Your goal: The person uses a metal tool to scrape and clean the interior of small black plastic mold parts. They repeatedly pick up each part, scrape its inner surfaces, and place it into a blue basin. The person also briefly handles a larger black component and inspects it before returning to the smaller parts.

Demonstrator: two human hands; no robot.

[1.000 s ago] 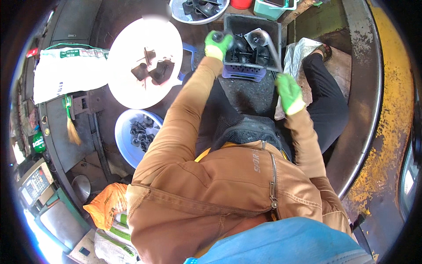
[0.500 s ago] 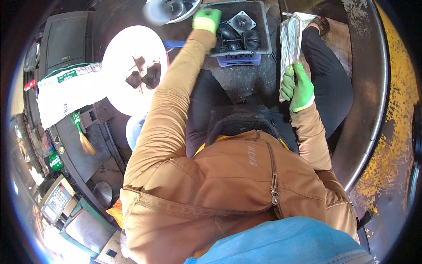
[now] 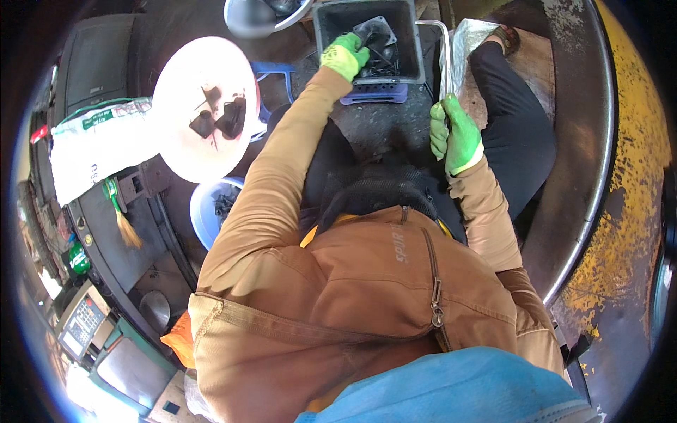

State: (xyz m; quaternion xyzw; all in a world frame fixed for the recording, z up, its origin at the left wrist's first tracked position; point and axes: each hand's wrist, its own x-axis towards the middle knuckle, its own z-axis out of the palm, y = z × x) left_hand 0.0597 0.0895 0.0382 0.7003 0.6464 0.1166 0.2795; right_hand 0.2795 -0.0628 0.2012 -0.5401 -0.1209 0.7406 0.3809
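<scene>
My left hand (image 3: pixel 345 58), in a green glove, reaches over the left side of a dark rectangular bin (image 3: pixel 419 76), its fingers apart against the black parts. Inside lie dark cast-looking parts (image 3: pixel 381 67), one with a square flanged plate (image 3: pixel 376 30). What is under the fingertips is partly hidden. In its green glove, my right hand (image 3: pixel 457 135) is closed round the lower end of a bent metal rod (image 3: pixel 447 67). The rod stands upward from the fist, and its bent top points left toward the bin's right rim.
Beneath the bin is a purple stool (image 3: pixel 377 94). To the left are a round pale tray (image 3: pixel 176 134) with several dark pieces, a blue-white bucket (image 3: pixel 203 215) and a white sack (image 3: pixel 102 151). A basin (image 3: pixel 296 21) stands at the top. A curved metal edge (image 3: pixel 608 141) runs along the right.
My left hand has gone from a closed fist at the bin's left rim to spread fingers inside it. My right hand has shifted left with the rod, whose bent top is now near the bin.
</scene>
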